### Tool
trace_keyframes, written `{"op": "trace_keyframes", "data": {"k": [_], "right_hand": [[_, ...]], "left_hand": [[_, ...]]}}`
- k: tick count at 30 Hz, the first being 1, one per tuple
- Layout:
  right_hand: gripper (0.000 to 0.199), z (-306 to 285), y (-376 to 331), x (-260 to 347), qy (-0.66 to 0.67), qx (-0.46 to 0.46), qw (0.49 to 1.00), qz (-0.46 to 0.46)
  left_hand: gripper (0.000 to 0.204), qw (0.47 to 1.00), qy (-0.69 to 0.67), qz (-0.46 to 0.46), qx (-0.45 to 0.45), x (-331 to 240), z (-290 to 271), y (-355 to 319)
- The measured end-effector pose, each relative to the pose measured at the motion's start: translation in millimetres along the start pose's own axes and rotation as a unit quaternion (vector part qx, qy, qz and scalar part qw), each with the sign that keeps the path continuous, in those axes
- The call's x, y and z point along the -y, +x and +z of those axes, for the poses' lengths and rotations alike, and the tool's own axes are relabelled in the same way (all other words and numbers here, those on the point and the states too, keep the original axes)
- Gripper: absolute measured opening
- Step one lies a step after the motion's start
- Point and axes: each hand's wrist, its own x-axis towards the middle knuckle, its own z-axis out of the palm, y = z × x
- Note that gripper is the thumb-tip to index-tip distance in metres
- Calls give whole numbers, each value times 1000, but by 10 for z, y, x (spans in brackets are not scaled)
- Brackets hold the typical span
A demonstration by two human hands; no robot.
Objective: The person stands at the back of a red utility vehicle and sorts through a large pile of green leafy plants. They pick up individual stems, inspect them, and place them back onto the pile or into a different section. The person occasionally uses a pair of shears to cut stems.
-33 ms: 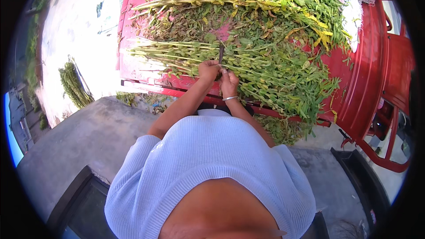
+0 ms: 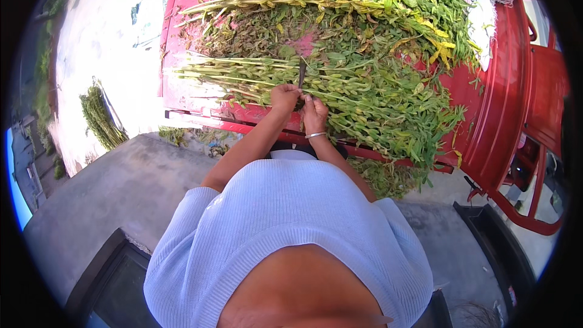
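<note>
A bundle of cut green sesame stalks [image 2: 376,106] lies along the near edge of a red truck bed, its bare stems to the left and its leafy tops to the right. Across the middle of this bundle runs a dark strip [image 2: 302,73]. My left hand [image 2: 285,96] is closed in a pinch on the strip's near end. Right beside it, almost touching, my right hand [image 2: 314,113] is also closed at the strip, with a pale bangle on the wrist. The fingertips hide how the ends of the strip meet.
More stalks [image 2: 340,0] are piled on the far side of the truck bed [image 2: 185,24], with loose leaves [image 2: 261,30] between. A white sack [image 2: 484,30] lies near the red cab [image 2: 516,85]. Another bundle [image 2: 100,115] rests on the ground at left. Fallen leaves [image 2: 388,176] lie below the bed's edge.
</note>
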Motion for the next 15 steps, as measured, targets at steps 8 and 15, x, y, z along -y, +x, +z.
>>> {"op": "trace_keyframes", "data": {"k": [8,15], "right_hand": [[15,-171,-51,138,-218,56,963,-145],[8,-21,170,643,-540,208,725,-375]], "left_hand": [[7,988,-16,-56,143,-28,-367,76],[9,976,47,148,155,258,-380,-142]]}}
